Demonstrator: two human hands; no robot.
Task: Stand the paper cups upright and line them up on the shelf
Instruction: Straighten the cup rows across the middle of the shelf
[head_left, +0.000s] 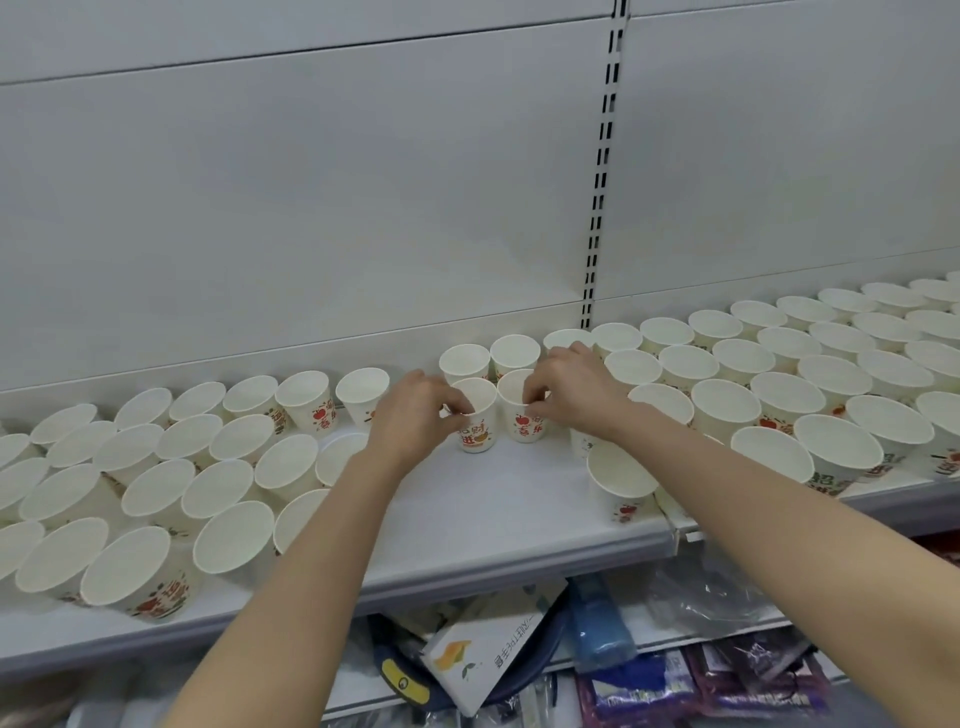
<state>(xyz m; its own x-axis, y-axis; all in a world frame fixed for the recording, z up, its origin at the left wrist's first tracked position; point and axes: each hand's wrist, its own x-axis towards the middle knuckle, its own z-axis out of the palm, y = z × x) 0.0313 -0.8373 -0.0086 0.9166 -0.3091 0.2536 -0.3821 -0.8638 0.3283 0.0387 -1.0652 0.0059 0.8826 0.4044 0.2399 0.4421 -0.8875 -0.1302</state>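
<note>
Both forearms reach up from the bottom edge, and I see each hand pinching one paper cup at the middle of the shelf (467, 525).

Left hand (415, 410) curls its fingers on the rim of the left cup (477, 415); right hand (569, 389) pinches the rim of the right cup (519, 410). Both cups stand upright, just beside each other, in front of two more upright cups (491, 358) by the back panel (311, 208). Rows of upright cups fill the shelf to the left (156, 467) and right (779, 384), with bare shelf between them near the front. Below the shelf lies a white box (483, 649) among packets.
</note>
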